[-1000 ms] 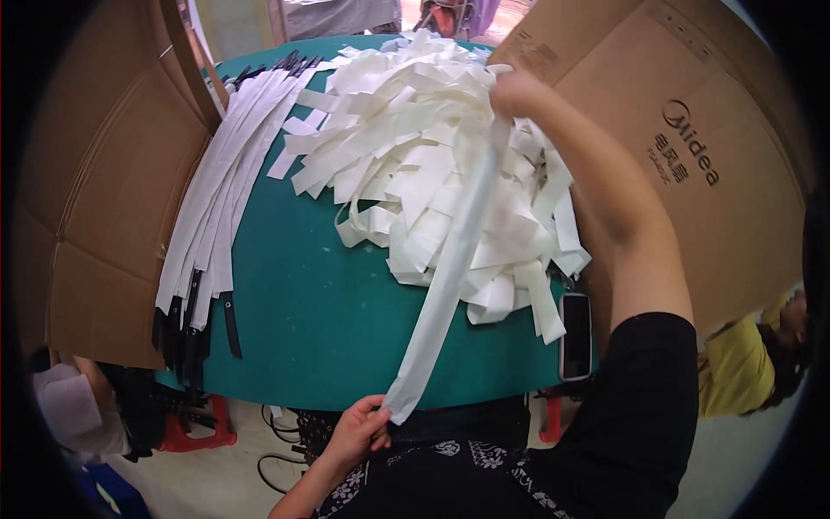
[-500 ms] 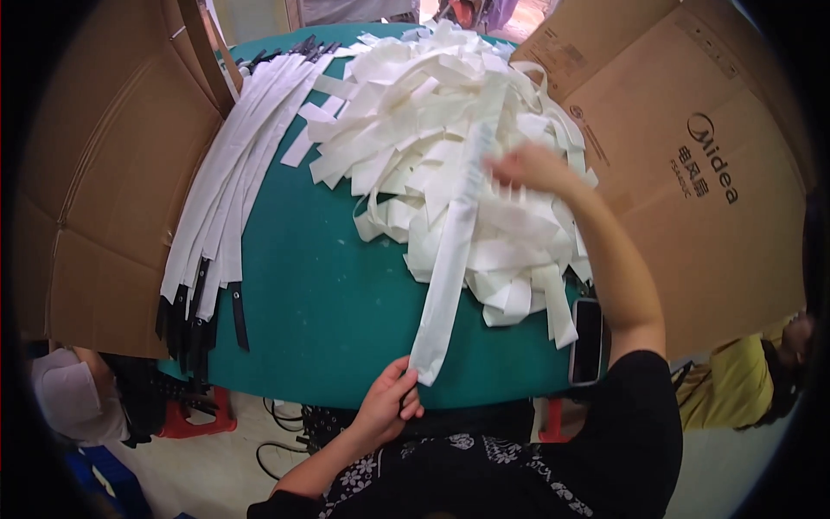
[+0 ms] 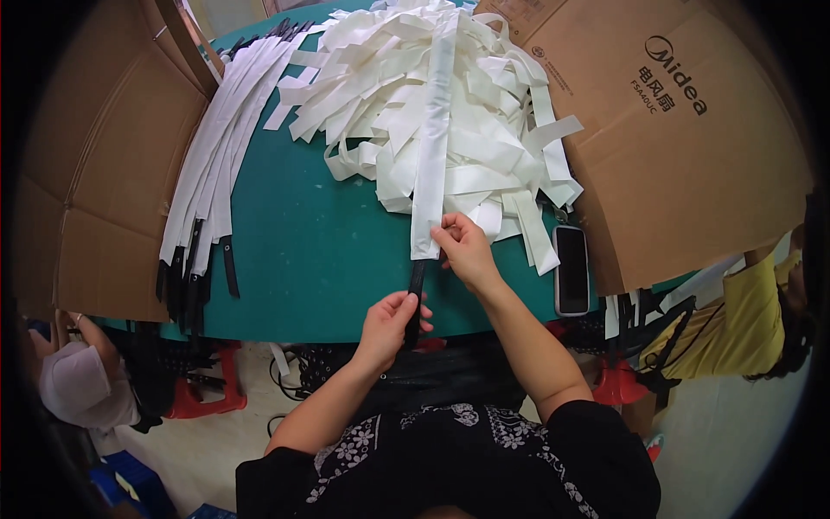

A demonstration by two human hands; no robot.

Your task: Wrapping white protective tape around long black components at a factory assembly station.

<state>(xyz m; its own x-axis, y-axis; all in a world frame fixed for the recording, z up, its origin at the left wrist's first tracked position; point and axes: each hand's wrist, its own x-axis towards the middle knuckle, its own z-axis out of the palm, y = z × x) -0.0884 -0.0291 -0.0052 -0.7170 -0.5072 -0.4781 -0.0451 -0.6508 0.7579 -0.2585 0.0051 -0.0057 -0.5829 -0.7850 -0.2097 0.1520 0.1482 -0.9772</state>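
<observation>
A long white fabric sleeve (image 3: 432,156) stretches away from me over a heap of loose white fabric strips (image 3: 354,95). From its near end a black strap (image 3: 417,275) sticks out. My left hand (image 3: 389,327) is closed around this strap at the table's front edge. Just above and to its right, my right hand (image 3: 467,251) pinches the sleeve's right edge close to its near end. How much of the strap lies inside the sleeve is hidden. Finished-looking white sleeves with black ends (image 3: 226,130) lie side by side along the left of the table.
Brown cardboard boxes stand left (image 3: 104,173) and right (image 3: 692,164) of the green table (image 3: 294,251). A phone (image 3: 571,270) lies near the right front edge. Other people sit at both sides, one in a yellow top (image 3: 722,329). Red stools (image 3: 207,389) stand below.
My right hand has come down from over the heap to the sleeve's near end and pinches it there. The black strap now shows below the sleeve, in my left hand. The view has shifted.
</observation>
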